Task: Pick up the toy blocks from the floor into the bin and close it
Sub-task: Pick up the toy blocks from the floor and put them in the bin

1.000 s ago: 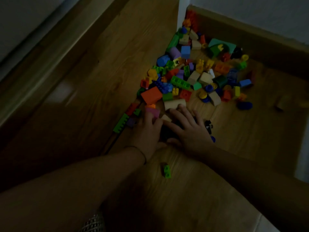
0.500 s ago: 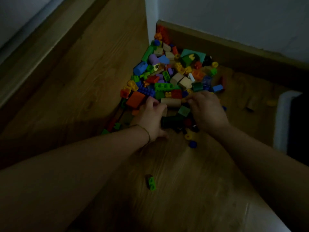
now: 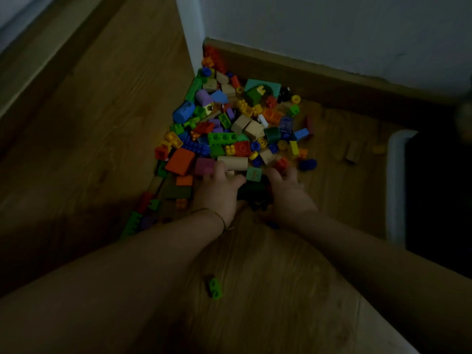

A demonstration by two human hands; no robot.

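Observation:
A heap of coloured toy blocks [image 3: 229, 129] lies on the wooden floor in the corner by the wall. Both my hands are at its near edge, side by side. My left hand [image 3: 219, 192] curls its fingers over blocks beside a beige cylinder [image 3: 232, 162] and a pink block [image 3: 204, 166]. My right hand [image 3: 288, 192], a little blurred, curls round dark blocks [image 3: 254, 194] gathered between the two hands. The bin [image 3: 394, 185] shows at the right as a white rim around a dark inside. No lid is visible.
One green block [image 3: 214, 288] lies alone on the floor between my forearms. More blocks trail off at the left [image 3: 132, 222], and a few strays [image 3: 353, 152] sit near the bin. A wooden skirting board [image 3: 332, 80] runs behind the heap.
My hands have pushed farther into the near edge of the heap and closed in on the blocks between them. The view has swung, and the bin's rim has come into sight at the right.

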